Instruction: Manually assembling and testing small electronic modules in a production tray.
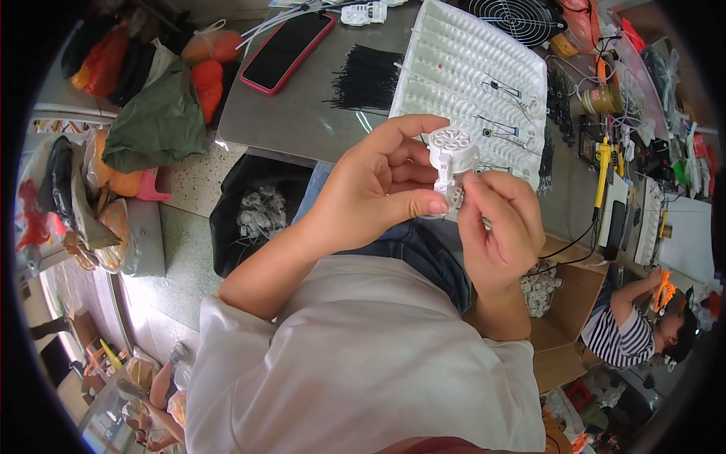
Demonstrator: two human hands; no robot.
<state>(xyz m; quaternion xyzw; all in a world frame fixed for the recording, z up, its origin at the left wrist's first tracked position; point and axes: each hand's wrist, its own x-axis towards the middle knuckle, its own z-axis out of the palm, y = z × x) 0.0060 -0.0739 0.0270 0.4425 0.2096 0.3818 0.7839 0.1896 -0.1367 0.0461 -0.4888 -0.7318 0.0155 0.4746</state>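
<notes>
Between the thumb and fingers of my left hand (pixel 370 185) is a white plastic housing (pixel 452 150). Its round top has several openings, and a narrower body runs down below it. My right hand (pixel 503 223) is closed in a pinch against the lower right side of the housing. Whatever lies between those fingertips, if anything, is hidden. Just beyond my hands, a white ridged foam tray (pixel 473 64) carries several small parts with dark wires. Left of the tray lies a bundle of short black wires (pixel 367 77).
A red-cased phone (pixel 289 51) and another white plastic part (pixel 364 13) lie on the grey table (pixel 257 121). A black fan grille (pixel 518 19) stands at the back. Right are a yellow tool (pixel 602 170) and a cardboard box (pixel 571 318) holding white parts. A person in stripes (pixel 624 333) sits nearby.
</notes>
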